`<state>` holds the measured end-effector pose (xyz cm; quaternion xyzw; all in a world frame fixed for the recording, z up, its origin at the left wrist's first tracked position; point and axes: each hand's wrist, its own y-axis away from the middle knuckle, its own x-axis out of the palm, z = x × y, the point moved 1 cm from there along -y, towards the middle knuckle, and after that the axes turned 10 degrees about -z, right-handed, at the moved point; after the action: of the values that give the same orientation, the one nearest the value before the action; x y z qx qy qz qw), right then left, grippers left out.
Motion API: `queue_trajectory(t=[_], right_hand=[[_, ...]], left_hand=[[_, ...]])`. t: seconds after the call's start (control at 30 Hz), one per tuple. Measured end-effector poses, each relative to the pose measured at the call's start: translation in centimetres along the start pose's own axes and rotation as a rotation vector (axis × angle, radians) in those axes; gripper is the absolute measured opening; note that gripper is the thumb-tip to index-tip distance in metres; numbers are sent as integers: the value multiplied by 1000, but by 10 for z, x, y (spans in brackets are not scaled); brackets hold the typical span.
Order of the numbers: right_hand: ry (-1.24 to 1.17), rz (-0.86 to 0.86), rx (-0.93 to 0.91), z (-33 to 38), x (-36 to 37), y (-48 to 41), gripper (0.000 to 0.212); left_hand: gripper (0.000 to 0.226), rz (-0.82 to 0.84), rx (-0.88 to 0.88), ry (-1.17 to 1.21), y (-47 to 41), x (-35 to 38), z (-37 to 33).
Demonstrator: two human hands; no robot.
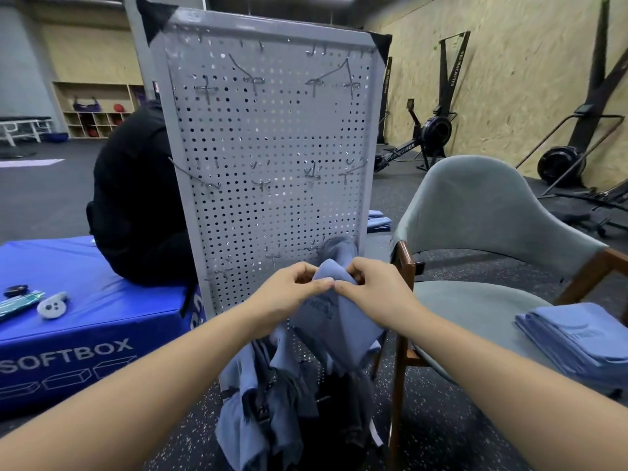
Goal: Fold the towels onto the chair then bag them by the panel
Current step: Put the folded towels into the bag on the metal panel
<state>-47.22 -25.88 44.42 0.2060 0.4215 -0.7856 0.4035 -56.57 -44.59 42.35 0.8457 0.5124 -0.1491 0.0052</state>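
Both hands are raised in front of the grey perforated panel (272, 147). The left hand (289, 290) and the right hand (370, 287) each pinch the top edge of a blue towel (339, 321) with curled fingers, thumb tips almost meeting, and the cloth hangs down from them. Below it a loose heap of more blue towels (265, 396) lies at the foot of the panel; something dark sits among them, but what it is cannot be told. Wire hooks (255, 81) stick out of the panel in rows. Just right of the panel stands a grey padded chair (475, 215) with wooden legs, and a neat stack of folded towels (577, 338) rests on the right side of its seat. To the left is a blue soft box (85, 334) with a grey controller (52, 304) lying on top, and a person in black (136, 205) sits on its far end, back to the camera. The floor (441, 419) is dark speckled rubber. A rowing machine (424, 137) stands by the chipboard wall (509, 79) on the right, and open wooden shelves (98, 110) line the far left wall
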Motion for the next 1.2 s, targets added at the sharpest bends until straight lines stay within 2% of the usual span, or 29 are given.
queue_trajectory(t=[0.2,0.4,0.53,0.7,0.83,0.93,1.03,1.2], right_hand=[[31,11,13,7,4,-20,29],[31,7,44,11,13,-41,27],[60,3,74,18,24,-60,35],[125,22,78,32,29,-87,54],[161,55,86,37,26,-104,56],[173,79,96,38,28,-111,57],[164,86,113,40,36,-115,58],[138,66,139,45,54,-122,54]], left_hand=[[23,-23,7,-47,-23,-11,-10],[27,46,-129,40,-48,-24,-21],[45,111,-233,62,-70,-34,-32],[24,18,-152,-226,-95,-43,-55],[32,-14,-87,-419,-105,-48,-76],[28,-36,-50,-529,-111,-46,-81],[22,-30,-77,-550,-120,-42,-72],[29,-98,-53,-519,-130,-42,-51]])
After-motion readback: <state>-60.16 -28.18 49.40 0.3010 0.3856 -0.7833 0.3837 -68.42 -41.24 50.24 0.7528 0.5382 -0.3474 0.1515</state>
